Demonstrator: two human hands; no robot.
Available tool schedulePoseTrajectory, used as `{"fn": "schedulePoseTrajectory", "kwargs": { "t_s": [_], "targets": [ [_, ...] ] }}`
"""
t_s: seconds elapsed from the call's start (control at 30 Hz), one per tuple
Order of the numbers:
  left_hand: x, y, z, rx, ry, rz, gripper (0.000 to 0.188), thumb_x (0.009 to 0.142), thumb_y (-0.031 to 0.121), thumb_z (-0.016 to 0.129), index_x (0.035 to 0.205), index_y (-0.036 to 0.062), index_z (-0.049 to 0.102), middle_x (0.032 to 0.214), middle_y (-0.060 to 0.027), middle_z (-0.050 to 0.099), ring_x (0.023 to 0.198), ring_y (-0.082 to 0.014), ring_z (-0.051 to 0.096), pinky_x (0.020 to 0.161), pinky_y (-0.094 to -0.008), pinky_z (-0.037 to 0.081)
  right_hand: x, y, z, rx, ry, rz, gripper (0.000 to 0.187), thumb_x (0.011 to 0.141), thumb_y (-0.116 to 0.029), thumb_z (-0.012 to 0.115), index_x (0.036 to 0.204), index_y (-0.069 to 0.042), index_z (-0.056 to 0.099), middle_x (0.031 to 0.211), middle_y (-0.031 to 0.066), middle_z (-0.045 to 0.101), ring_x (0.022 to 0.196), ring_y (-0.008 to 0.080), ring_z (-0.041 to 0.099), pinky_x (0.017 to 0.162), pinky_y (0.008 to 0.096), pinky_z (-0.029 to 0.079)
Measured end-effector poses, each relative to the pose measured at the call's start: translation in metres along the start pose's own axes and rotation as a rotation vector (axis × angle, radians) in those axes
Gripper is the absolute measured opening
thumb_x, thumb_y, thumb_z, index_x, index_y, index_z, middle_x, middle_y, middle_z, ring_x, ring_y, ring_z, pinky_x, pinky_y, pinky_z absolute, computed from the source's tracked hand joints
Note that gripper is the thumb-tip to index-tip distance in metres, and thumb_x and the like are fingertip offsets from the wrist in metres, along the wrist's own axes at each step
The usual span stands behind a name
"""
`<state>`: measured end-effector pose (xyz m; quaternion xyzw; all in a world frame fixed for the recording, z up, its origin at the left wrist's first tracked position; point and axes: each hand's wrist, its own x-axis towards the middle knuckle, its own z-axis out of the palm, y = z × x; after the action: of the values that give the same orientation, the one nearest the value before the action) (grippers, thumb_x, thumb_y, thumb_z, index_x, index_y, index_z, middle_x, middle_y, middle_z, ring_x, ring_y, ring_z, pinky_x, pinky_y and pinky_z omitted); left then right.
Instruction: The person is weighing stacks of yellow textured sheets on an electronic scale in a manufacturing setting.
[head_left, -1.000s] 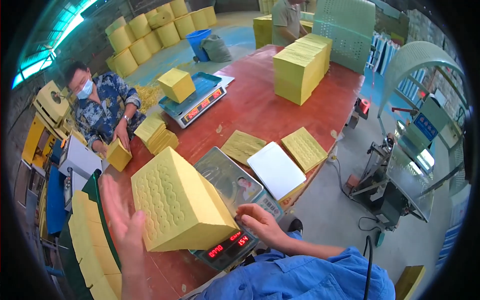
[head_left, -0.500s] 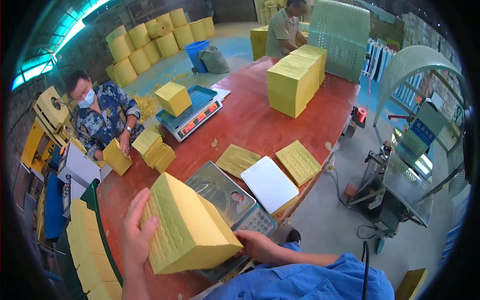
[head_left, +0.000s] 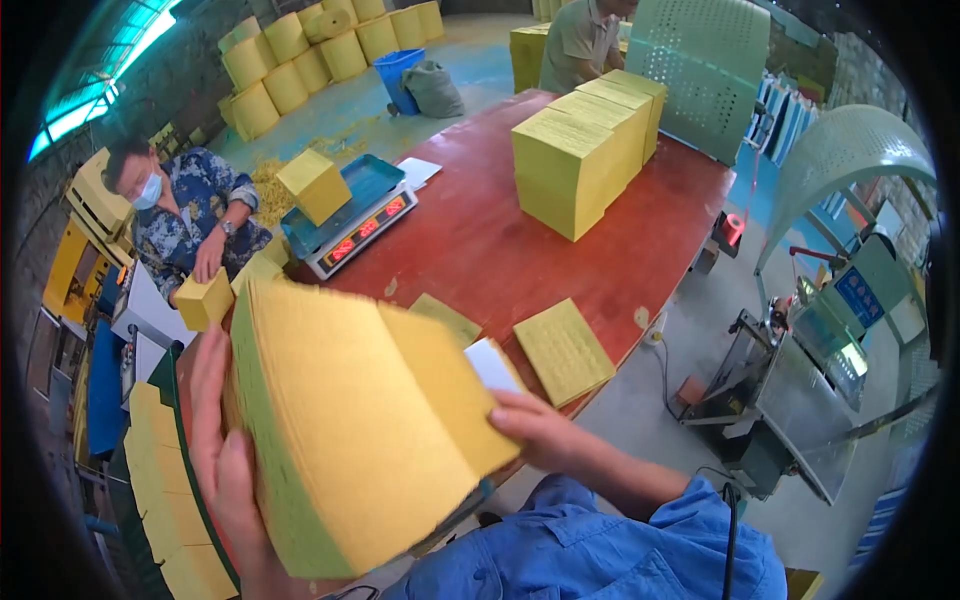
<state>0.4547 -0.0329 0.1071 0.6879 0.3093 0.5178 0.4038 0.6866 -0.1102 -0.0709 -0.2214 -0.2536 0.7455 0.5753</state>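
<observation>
A thick stack of yellow paper [head_left: 365, 430] is lifted close in front of me, tilted, its many sheet edges facing up. My left hand [head_left: 222, 450] presses flat along its embossed left face, thumb and fingers against the paper. At the stack's right end my right hand [head_left: 535, 425] grips the edge, thumb on top. Behind the stack, a white sheet [head_left: 493, 366] shows only in part, beside a flat yellow paper pile [head_left: 565, 352]. Another yellow sheet pile [head_left: 446, 318] is partly covered. The scale beneath is almost wholly hidden.
Across the red table [head_left: 450, 220] stand a row of tall yellow stacks [head_left: 570, 170] and a digital scale [head_left: 350, 225] bearing a yellow block [head_left: 314, 187]. A masked co-worker [head_left: 190, 225] handles paper at left; another person [head_left: 582, 45] works at the back. A metal machine [head_left: 800, 390] stands at right.
Both hands have raised the paper stack nearer to me and turned it, so it now covers the near scale. The co-worker at left has moved a hand on top of the small block.
</observation>
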Motion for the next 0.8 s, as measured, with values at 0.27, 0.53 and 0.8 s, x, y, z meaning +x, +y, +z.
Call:
{"fn": "schedulePoseTrajectory", "kwargs": {
  "t_s": [0.27,0.53,0.8],
  "targets": [
    [0.111,-0.119,0.160,-0.246,0.094,-0.375,0.062,0.097,0.024,0.056,0.150,0.0030,0.032,0.147,-0.0115,0.043,0.132,-0.0217,0.045,0.109,-0.0332,0.036,0.075,-0.144,-0.178,-0.066,0.052,-0.099,0.062,0.094,-0.043,0.057,0.137,0.001,0.050,0.133,0.0112,0.060,0.123,0.0217,0.055,0.106,0.0375,0.039],
    [0.186,-0.259,0.223,-0.615,0.119,-0.796,0.041,0.098,0.028,0.060,0.131,0.0037,0.056,0.122,-0.0089,0.066,0.108,-0.0200,0.065,0.095,-0.0346,0.052,0.154,-0.176,-0.285,0.132,0.393,0.065,0.045,0.099,-0.034,0.049,0.134,-0.006,0.051,0.132,0.0080,0.059,0.121,0.0221,0.054,0.105,0.0412,0.039],
    [0.208,-0.257,0.307,-0.488,0.129,-0.654,0.046,0.095,0.027,0.065,0.131,0.0034,0.051,0.121,-0.0101,0.063,0.108,-0.0196,0.063,0.095,-0.0367,0.051,0.103,-0.162,-0.280,0.066,0.578,-0.198,0.051,0.101,-0.026,0.047,0.144,0.001,0.038,0.143,0.0132,0.049,0.131,0.0274,0.047,0.110,0.0438,0.036]
  ]
}}
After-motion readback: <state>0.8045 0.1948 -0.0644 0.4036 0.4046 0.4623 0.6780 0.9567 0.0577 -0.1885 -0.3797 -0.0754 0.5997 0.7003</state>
